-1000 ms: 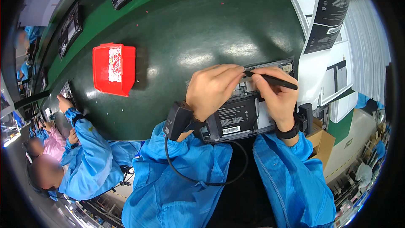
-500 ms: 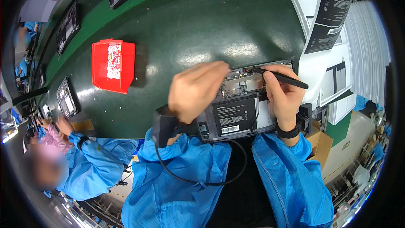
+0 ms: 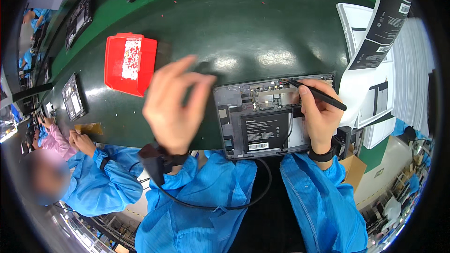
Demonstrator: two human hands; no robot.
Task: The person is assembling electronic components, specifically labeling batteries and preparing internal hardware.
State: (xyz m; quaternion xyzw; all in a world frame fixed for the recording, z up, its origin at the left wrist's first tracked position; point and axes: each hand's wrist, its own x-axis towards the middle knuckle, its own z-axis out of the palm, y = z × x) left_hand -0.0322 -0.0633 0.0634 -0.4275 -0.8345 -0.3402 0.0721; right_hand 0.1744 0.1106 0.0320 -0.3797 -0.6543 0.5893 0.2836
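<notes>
An opened tablet-like device (image 3: 276,117) lies in front of me, with its circuit board (image 3: 276,98) along the far side and a black battery (image 3: 265,131) nearer me. My right hand (image 3: 322,112) is closed round black tweezers (image 3: 323,95), whose tip reaches the board's upper edge. To the left of the device, my left hand (image 3: 176,105) hangs over the table, a little blurred. Its thumb and fingers are apart, and nothing shows between them. A red bin (image 3: 119,68) with small white pieces (image 3: 132,58) sits beyond that hand.
At the right, a sheet of black printed labels (image 3: 382,30) curls over white trays (image 3: 370,98) beside a tall white stack (image 3: 412,70). Other opened devices (image 3: 73,97) lie at the left and far edge. A co-worker in blue (image 3: 101,178) sits at the left.
My left hand has moved left, away from the device toward the red bin, and its fingers have spread. My right hand keeps the tweezers at the board. The view has shifted slightly.
</notes>
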